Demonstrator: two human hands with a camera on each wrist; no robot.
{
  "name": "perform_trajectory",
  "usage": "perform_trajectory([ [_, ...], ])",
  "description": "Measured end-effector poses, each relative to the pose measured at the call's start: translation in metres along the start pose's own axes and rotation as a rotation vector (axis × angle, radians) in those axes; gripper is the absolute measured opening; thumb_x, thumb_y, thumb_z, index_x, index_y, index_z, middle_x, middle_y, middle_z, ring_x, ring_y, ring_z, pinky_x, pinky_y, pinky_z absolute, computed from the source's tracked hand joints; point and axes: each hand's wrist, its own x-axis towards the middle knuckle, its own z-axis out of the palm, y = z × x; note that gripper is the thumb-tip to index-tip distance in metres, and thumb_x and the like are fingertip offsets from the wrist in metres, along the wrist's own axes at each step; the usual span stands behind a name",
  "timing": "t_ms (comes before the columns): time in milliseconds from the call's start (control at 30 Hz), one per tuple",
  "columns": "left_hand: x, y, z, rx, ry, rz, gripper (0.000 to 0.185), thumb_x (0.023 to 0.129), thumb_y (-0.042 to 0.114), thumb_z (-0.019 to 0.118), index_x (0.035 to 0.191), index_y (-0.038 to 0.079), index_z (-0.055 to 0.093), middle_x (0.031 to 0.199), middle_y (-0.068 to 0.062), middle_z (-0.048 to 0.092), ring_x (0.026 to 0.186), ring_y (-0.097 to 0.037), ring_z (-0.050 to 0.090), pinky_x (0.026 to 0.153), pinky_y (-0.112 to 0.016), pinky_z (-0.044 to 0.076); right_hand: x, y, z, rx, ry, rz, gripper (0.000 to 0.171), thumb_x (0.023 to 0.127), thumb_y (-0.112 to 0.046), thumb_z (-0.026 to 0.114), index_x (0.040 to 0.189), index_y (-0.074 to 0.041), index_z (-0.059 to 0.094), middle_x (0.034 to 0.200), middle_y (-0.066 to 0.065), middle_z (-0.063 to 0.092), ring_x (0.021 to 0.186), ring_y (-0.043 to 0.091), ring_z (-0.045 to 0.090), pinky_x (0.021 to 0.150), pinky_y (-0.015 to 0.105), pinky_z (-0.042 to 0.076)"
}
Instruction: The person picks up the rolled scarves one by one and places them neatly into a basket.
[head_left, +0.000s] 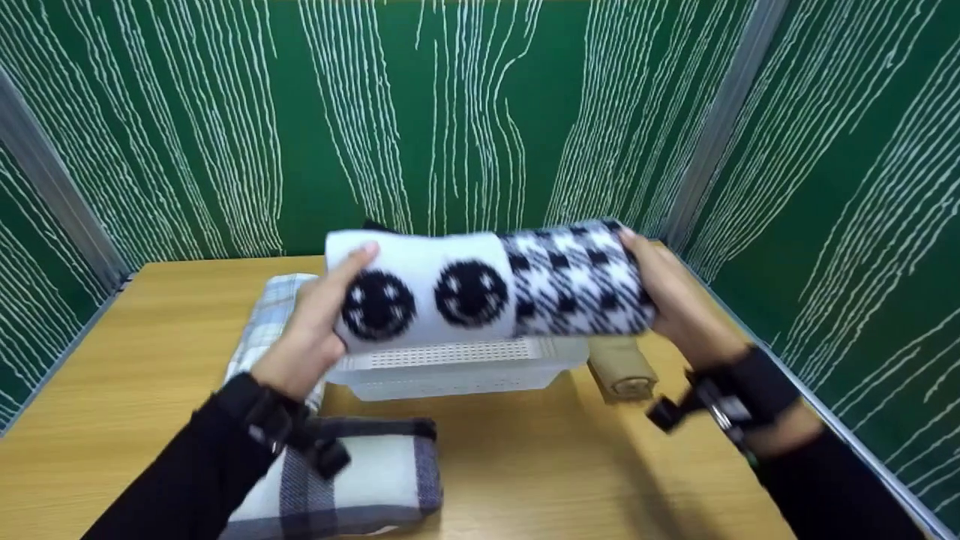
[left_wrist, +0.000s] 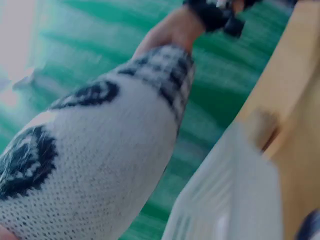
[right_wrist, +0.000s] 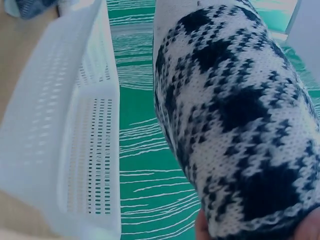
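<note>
A rolled knitted cloth [head_left: 487, 285], white with two black smiley faces and a black-and-white houndstooth end, is held level in the air above a white perforated plastic basket [head_left: 457, 364]. My left hand [head_left: 319, 319] grips its white end, thumb on top. My right hand [head_left: 667, 292] grips the houndstooth end. The left wrist view shows the roll [left_wrist: 95, 150] close up with the basket [left_wrist: 235, 195] below it. In the right wrist view the houndstooth end [right_wrist: 240, 115] fills the right side, with the basket wall [right_wrist: 85, 145] at left.
A folded grey plaid blanket [head_left: 360, 480] lies on the wooden table [head_left: 135, 360] near me. A pale blue plaid cloth [head_left: 266, 319] lies left of the basket, and a beige rolled cloth [head_left: 622, 367] to its right. Green patterned walls enclose the table.
</note>
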Motion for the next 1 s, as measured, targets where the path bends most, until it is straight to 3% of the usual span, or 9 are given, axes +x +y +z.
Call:
perform_trajectory([
  [233, 0.06, 0.019, -0.008, 0.001, 0.041, 0.014, 0.055, 0.065, 0.046, 0.072, 0.101, 0.01, 0.054, 0.1, -0.008, 0.058, 0.088, -0.021, 0.057, 0.081, -0.035, 0.045, 0.055, -0.009, 0.026, -0.149, 0.072, -0.031, 0.061, 0.085, -0.047, 0.048, 0.133, -0.013, 0.033, 0.122, 0.007, 0.039, 0.107, 0.02, 0.044, 0.091, 0.033, 0.039],
  [400, 0.099, 0.024, -0.015, 0.074, 0.052, 0.017, 0.052, 0.068, 0.05, 0.066, 0.097, 0.009, 0.051, 0.094, -0.005, 0.056, 0.081, -0.016, 0.056, 0.084, -0.03, 0.044, 0.087, 0.003, 0.035, -0.174, 0.043, -0.015, 0.057, 0.087, -0.046, 0.044, 0.131, -0.012, 0.031, 0.12, 0.01, 0.038, 0.106, 0.026, 0.044, 0.087, 0.038, 0.041],
  [533, 0.123, 0.024, -0.021, 0.15, 0.032, 0.014, 0.06, 0.076, 0.054, 0.053, 0.114, 0.008, 0.041, 0.11, -0.004, 0.045, 0.094, -0.015, 0.048, 0.09, -0.029, 0.039, 0.105, 0.012, 0.04, -0.157, 0.003, 0.033, 0.048, 0.084, -0.04, 0.042, 0.123, -0.012, 0.035, 0.116, 0.01, 0.04, 0.101, 0.026, 0.045, 0.084, 0.038, 0.042],
  [667, 0.14, 0.017, -0.027, 0.253, -0.001, -0.005, 0.074, 0.084, 0.055, 0.039, 0.138, 0.009, 0.017, 0.137, -0.008, 0.023, 0.119, -0.02, 0.031, 0.1, -0.033, 0.027, 0.119, 0.018, 0.041, -0.135, -0.037, 0.079, 0.039, 0.08, -0.029, 0.038, 0.115, -0.012, 0.035, 0.113, 0.009, 0.038, 0.1, 0.025, 0.043, 0.084, 0.038, 0.039],
  [733, 0.149, 0.01, -0.028, 0.276, -0.002, -0.013, 0.066, 0.089, 0.051, 0.032, 0.139, 0.011, 0.015, 0.142, -0.006, 0.013, 0.125, -0.02, 0.021, 0.104, -0.035, 0.02, 0.126, 0.023, 0.039, -0.147, -0.038, 0.089, 0.032, 0.081, -0.025, 0.038, 0.11, -0.011, 0.037, 0.111, 0.009, 0.039, 0.098, 0.025, 0.043, 0.084, 0.038, 0.039],
  [800, 0.156, 0.003, -0.028, 0.265, 0.017, -0.029, 0.048, 0.092, 0.042, 0.028, 0.129, 0.012, 0.029, 0.142, -0.005, 0.011, 0.124, -0.019, 0.018, 0.104, -0.035, 0.017, 0.133, 0.029, 0.036, -0.175, -0.03, 0.084, 0.031, 0.084, -0.023, 0.038, 0.112, -0.009, 0.038, 0.113, 0.009, 0.038, 0.1, 0.024, 0.042, 0.086, 0.037, 0.038],
  [867, 0.163, -0.002, -0.028, 0.232, 0.042, -0.038, 0.029, 0.089, 0.032, 0.026, 0.107, 0.012, 0.036, 0.138, -0.005, 0.013, 0.119, -0.018, 0.018, 0.101, -0.033, 0.018, 0.14, 0.035, 0.033, -0.2, -0.019, 0.075, 0.036, 0.087, -0.02, 0.037, 0.12, -0.007, 0.038, 0.12, 0.011, 0.037, 0.106, 0.025, 0.04, 0.09, 0.037, 0.036],
  [933, 0.166, -0.005, -0.029, 0.226, 0.061, -0.04, 0.013, 0.084, 0.025, 0.026, 0.089, 0.014, 0.028, 0.13, -0.005, 0.016, 0.111, -0.019, 0.022, 0.093, -0.031, 0.023, 0.146, 0.041, 0.032, -0.218, -0.015, 0.063, 0.046, 0.089, -0.018, 0.037, 0.133, -0.008, 0.03, 0.131, 0.013, 0.031, 0.115, 0.028, 0.034, 0.096, 0.039, 0.031],
  [1000, 0.168, -0.004, -0.031, 0.241, 0.051, -0.038, 0.007, 0.083, 0.022, 0.026, 0.084, 0.015, 0.024, 0.123, -0.005, 0.02, 0.104, -0.019, 0.026, 0.085, -0.028, 0.026, 0.151, 0.046, 0.033, -0.228, -0.018, 0.061, 0.053, 0.09, -0.016, 0.036, 0.139, -0.008, 0.019, 0.138, 0.015, 0.023, 0.121, 0.03, 0.028, 0.1, 0.04, 0.026],
])
